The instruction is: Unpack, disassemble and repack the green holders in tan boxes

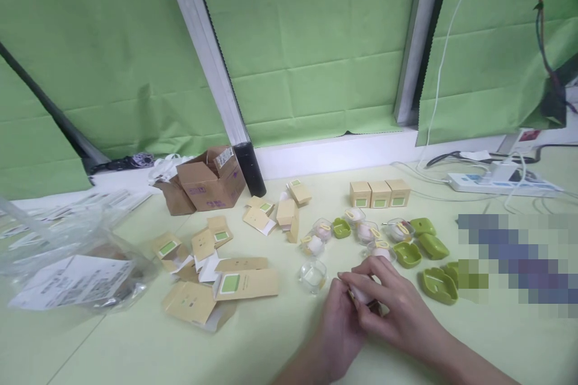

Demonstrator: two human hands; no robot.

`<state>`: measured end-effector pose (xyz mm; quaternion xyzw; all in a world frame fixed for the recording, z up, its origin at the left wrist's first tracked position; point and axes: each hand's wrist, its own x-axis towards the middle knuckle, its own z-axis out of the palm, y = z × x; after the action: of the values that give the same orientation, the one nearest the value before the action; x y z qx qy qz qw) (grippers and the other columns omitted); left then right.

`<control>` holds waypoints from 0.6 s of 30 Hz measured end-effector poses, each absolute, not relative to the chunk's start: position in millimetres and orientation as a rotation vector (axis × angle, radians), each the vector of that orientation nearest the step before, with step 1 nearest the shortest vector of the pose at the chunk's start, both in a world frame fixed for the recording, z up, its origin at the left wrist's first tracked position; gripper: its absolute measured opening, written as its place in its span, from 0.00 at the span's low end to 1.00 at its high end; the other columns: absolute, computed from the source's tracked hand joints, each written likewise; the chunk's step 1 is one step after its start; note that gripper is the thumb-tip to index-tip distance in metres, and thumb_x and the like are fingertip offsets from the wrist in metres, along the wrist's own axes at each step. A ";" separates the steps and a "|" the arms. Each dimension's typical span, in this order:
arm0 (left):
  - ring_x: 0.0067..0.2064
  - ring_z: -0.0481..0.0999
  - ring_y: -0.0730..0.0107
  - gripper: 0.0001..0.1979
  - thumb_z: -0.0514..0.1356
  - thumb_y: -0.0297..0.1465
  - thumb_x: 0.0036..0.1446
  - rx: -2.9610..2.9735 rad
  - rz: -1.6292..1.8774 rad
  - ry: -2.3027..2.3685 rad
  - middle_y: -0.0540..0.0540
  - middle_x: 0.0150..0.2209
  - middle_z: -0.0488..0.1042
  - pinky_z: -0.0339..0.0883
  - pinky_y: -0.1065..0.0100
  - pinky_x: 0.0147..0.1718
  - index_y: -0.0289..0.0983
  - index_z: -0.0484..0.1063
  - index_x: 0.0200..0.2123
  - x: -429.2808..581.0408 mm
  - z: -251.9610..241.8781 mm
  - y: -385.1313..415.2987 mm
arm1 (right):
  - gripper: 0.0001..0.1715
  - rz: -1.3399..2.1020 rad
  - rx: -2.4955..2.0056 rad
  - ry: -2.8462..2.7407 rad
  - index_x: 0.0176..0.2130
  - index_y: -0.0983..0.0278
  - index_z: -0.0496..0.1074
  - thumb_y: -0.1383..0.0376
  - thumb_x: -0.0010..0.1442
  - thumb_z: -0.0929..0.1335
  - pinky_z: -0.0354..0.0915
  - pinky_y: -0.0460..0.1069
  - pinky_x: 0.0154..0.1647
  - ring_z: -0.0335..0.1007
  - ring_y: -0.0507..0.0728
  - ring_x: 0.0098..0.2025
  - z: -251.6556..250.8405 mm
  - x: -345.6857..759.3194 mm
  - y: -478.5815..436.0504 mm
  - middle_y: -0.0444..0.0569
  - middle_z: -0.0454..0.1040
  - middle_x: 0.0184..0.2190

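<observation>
My left hand [338,328] and my right hand [388,301] meet near the front of the table. Both close round a small whitish rounded thing [362,292], whose lower part my fingers hide; I cannot make out its kind. Just left of them a clear plastic container [313,277] stands on the table. Beyond my hands sit several clear containers with pale rounded pieces inside and yellow tags, among them a near one [380,251] and a left one [312,245]. Green scalloped dishes [439,286] lie to the right of my right hand.
Opened and flattened cardboard boxes [247,284] spread over the left. Three small closed boxes [379,194] stand in a row behind. A brown carton [212,186], a black cylinder [250,169], a plastic bag [85,277] and a power strip [501,184] with cables surround the area.
</observation>
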<state>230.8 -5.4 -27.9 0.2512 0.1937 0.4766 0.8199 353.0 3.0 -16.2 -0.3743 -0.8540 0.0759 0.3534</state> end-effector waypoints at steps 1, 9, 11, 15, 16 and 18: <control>0.46 0.68 0.63 0.15 0.51 0.36 0.58 0.540 1.019 0.418 0.42 0.40 0.72 0.57 0.67 0.47 0.34 0.72 0.42 230.5 -28.1 -5.3 | 0.29 0.174 -0.982 -2.204 0.50 0.56 0.67 0.74 0.48 0.63 0.65 0.51 0.29 0.66 0.58 0.35 -16.4 352.2 2.3 0.50 0.69 0.34; 0.51 0.65 0.64 0.17 0.49 0.35 0.59 0.567 0.994 0.380 0.42 0.46 0.71 0.54 0.67 0.51 0.33 0.70 0.45 227.4 -25.6 -3.2 | 0.28 0.094 -1.044 -2.234 0.52 0.56 0.67 0.72 0.51 0.64 0.66 0.49 0.26 0.66 0.59 0.37 -17.5 350.9 1.6 0.52 0.69 0.35; 0.49 0.66 0.64 0.18 0.49 0.34 0.59 0.576 0.969 0.384 0.42 0.46 0.71 0.54 0.67 0.50 0.33 0.70 0.47 227.2 -22.2 -2.7 | 0.28 0.139 -1.035 -2.266 0.54 0.56 0.65 0.70 0.54 0.64 0.66 0.49 0.26 0.66 0.59 0.37 -15.4 352.9 3.1 0.51 0.69 0.36; 0.46 0.68 0.62 0.18 0.50 0.34 0.58 0.580 0.947 0.421 0.43 0.42 0.73 0.57 0.66 0.46 0.33 0.70 0.47 225.5 -20.6 -1.2 | 0.29 0.231 -0.976 -2.326 0.57 0.54 0.61 0.69 0.56 0.64 0.68 0.50 0.30 0.67 0.58 0.38 -9.4 359.5 5.9 0.51 0.69 0.37; 0.44 0.69 0.63 0.18 0.50 0.35 0.57 0.567 0.947 0.437 0.43 0.41 0.74 0.58 0.67 0.43 0.33 0.70 0.46 224.8 -21.7 -0.5 | 0.29 0.257 -0.958 -2.346 0.57 0.53 0.61 0.68 0.57 0.63 0.69 0.51 0.32 0.67 0.58 0.38 -7.9 361.7 6.5 0.51 0.69 0.38; 0.37 0.69 0.66 0.17 0.51 0.37 0.55 0.525 0.949 0.463 0.44 0.36 0.74 0.58 0.69 0.35 0.34 0.71 0.42 223.7 -24.3 1.6 | 0.30 0.340 -0.936 -2.373 0.59 0.52 0.57 0.66 0.58 0.64 0.69 0.53 0.36 0.67 0.59 0.41 -5.1 366.5 7.6 0.51 0.69 0.41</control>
<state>223.7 1.6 -24.3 0.2474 0.2185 0.4474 0.8312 366.5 7.6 -5.1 -0.3490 -0.8852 0.1268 0.2803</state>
